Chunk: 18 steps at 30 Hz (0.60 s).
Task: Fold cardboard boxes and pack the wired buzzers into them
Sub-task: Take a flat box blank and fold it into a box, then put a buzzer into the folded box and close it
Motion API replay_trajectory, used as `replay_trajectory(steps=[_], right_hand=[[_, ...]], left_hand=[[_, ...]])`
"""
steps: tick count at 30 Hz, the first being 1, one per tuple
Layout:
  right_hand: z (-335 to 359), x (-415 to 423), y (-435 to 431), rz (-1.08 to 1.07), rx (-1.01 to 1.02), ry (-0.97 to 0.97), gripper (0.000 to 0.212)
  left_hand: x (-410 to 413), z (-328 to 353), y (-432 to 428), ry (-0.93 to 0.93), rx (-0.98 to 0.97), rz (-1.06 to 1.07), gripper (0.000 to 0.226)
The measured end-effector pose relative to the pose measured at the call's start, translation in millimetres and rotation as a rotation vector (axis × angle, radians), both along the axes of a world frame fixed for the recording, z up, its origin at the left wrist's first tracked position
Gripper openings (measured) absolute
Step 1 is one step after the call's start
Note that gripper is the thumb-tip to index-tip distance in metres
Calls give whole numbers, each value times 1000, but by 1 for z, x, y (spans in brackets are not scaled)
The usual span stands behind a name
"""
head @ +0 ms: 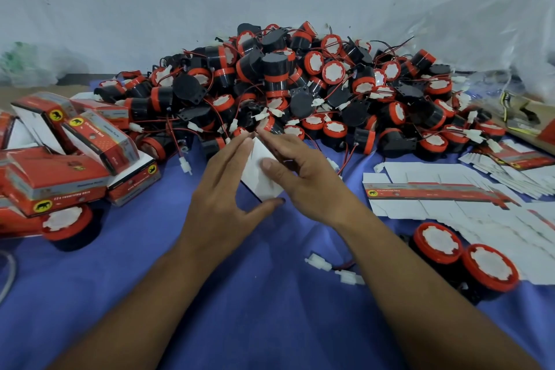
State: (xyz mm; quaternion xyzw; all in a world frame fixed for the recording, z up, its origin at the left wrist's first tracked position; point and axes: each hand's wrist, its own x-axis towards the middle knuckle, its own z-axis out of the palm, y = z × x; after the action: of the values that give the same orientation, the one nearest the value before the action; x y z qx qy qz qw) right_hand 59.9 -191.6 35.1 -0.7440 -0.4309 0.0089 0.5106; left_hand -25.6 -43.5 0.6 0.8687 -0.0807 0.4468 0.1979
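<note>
Folded red boxes (69, 159) lie heaped at the far left on the blue cloth (270, 294), and 1 loose buzzer (67, 225) rests against the front of that heap. At the centre, the left hand (222, 189) is spread flat, its straight fingers lying along the left side of a white cardboard box (261, 180) and its thumb reaching under the lower corner. The right hand (303, 180) pinches the same box from the other side, thumb pressed on the white face and fingers along the upper right edge; the fingertips of both hands meet at the top. Just behind the hands rises a big pile of wired buzzers (300, 90). Further right, flat box blanks (450, 195) lie fanned on the cloth, and 2 buzzers (462, 255) stand side by side near the right forearm
</note>
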Motion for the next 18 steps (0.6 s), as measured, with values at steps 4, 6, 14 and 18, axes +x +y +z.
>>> replay_trajectory(steps=[4,6,14,18], right_hand=[[-3,2,-3,-27,-182,-274,78],[-6,0,0,0,-302,-374,83],[-11,8,2,-151,-524,-577,51],[-13,8,5,-336,-634,-565,57]], left_hand=[[2,-2,18,211,22,-87,95],[4,-5,29,229,178,-57,97],[9,-3,34,226,388,121,51],[8,2,33,335,303,248,56]])
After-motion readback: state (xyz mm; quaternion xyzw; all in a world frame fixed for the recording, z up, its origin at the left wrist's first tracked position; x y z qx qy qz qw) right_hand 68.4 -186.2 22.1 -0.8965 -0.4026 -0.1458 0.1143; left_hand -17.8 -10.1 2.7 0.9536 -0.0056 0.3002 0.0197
